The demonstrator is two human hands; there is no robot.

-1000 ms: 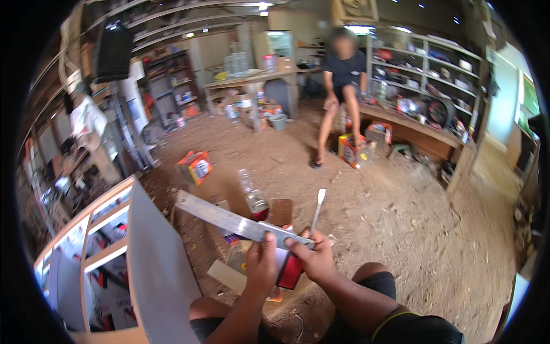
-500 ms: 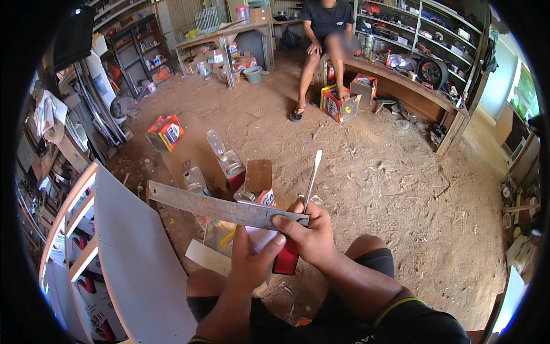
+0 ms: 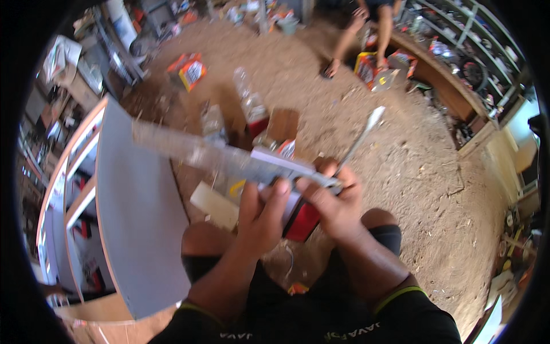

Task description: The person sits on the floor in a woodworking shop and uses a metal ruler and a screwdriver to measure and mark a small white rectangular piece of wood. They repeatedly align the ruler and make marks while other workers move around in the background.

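A long metal ruler point(image 3: 189, 150) slants across in front of me, blurred by motion, its far end out to the left. My right hand point(image 3: 333, 203) is closed around the ruler's near end, thumb pressed on it. The same hand holds a screwdriver point(image 3: 362, 133), its flat blade pointing up and right and its handle hidden. My left hand point(image 3: 260, 221) grips a white and red piece with a dark band point(image 3: 302, 221), thumb up against the ruler. A pale strip point(image 3: 281, 159) shows just beyond the ruler's edge.
A large grey panel on a wooden frame point(image 3: 134, 212) stands close on my left. Ahead on the dirt floor are an open cardboard box point(image 3: 282, 125), a plastic bottle point(image 3: 241, 81) and orange cartons point(image 3: 192, 71). Another person's leg point(image 3: 345, 43) shows beside a bench point(image 3: 452, 97).
My view has tipped downward, so the far room sits higher. Both hands, with ruler and screwdriver, have shifted up and right in view. More pale strip shows past the ruler.
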